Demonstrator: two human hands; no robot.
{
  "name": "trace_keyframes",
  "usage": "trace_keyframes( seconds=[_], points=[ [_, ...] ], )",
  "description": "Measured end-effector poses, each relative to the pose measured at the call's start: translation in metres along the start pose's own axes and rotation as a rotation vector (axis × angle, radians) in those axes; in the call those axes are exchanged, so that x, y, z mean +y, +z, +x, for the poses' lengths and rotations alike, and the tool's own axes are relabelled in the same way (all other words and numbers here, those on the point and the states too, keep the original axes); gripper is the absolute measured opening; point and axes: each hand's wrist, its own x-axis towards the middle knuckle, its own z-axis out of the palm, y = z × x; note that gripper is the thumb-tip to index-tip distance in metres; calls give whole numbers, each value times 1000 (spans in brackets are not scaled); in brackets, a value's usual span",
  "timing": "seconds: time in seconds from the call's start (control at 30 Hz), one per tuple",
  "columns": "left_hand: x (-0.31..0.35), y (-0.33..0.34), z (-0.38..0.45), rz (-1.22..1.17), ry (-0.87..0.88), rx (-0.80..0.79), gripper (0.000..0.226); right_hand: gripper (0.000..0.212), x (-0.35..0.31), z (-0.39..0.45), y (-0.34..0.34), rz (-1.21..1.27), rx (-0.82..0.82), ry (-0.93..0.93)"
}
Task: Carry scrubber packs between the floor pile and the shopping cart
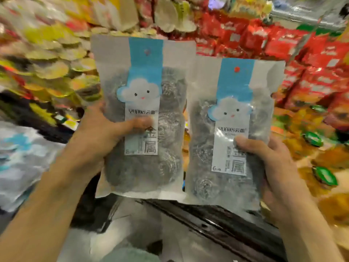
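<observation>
Shelves of blurred stock crowd the space all round, yellow-green packets (56, 59) to the left and red packets (283, 40) to the right, with a dark shelf edge (217, 224) running below. Held upright side by side, edges just touching, are two frosted bags of steel scourers: the left hand (98, 137) grips the left bag (141, 114) with its thumb across the label, and the right hand (272, 167) grips the right bag (232, 133) likewise.

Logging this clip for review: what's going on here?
A person holds up two matching packs of steel scourers side by side in front of packed shop shelves. The left hand grips the left pack, thumb across its label. The right hand grips the right pack the same way. The right pack sits lower. Both packs look sealed.
</observation>
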Motion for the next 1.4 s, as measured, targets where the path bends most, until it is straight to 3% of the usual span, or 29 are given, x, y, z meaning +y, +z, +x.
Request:
trace_keyframes(
  seconds=[0.2,0.47,0.8,0.93,1.13,1.4],
  points=[
    [-14,-101,-47,-23,4,447,77,45,24,49,101,-27,-387,95],
    [-38,-228,-69,-99,-16,791,106,36,72,82,262,-213,-692,111],
    [-53,-372,-40,-115,-177,939,91,53,110,115,453,-270,-890,164],
    [-62,-400,-21,-148,-203,1014,84,54,125,144,503,-281,-948,209],
    [-88,-423,22,-146,-289,1133,65,40,165,205,568,-360,-1053,282],
    [-135,-442,74,-192,-406,1191,65,38,207,260,623,-497,-1120,286]
  ],
)
